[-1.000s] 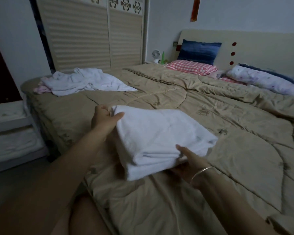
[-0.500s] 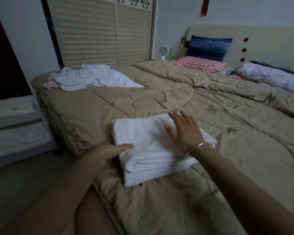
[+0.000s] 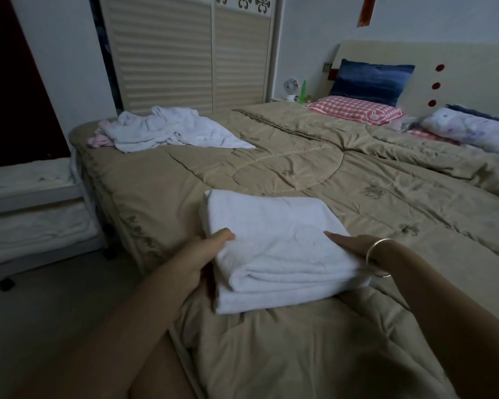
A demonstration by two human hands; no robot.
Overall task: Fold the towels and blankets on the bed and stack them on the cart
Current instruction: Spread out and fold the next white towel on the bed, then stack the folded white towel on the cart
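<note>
A folded white towel (image 3: 274, 243) lies on the tan quilt (image 3: 357, 203) near the bed's front edge. My left hand (image 3: 205, 254) grips its left side, thumb on top and fingers hidden beneath. My right hand (image 3: 349, 246) holds the right side, thumb across the top and the other fingers hidden under the towel. A heap of unfolded white towels (image 3: 167, 131) with a bit of pink cloth lies at the bed's far left corner. The white cart (image 3: 35, 194) stands left of the bed with white linen on its shelves.
Pillows (image 3: 357, 109) lie at the headboard at the back right. Louvred wardrobe doors (image 3: 185, 53) stand behind the bed. Bare grey floor (image 3: 55, 312) runs between me and the cart. A small fan and a green bottle sit on the nightstand.
My right hand left the top of the towel and now holds its right side. My left hand's grip is unchanged. The view came closer.
</note>
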